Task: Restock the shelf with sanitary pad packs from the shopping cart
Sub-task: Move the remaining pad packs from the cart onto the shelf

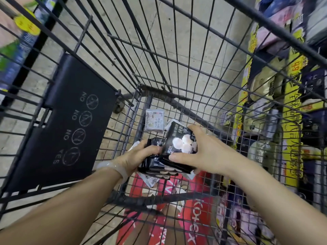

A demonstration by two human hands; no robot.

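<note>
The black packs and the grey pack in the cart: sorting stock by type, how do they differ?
The black packs are gripped by both hands, left and right; the grey pack lies untouched on the cart floor. Black packs show white puffs; the grey pack is pale with small print. All sit inside the cart.

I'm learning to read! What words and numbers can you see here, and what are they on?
"NO", "NO", "NO", "YES": black cart flap, beside circle signs.
"190": black pad pack in the right hand; its other print I can't read.
"Kotex": red box under the cart.
Small white pack: too small.
Shelf tags: blurred.
</note>
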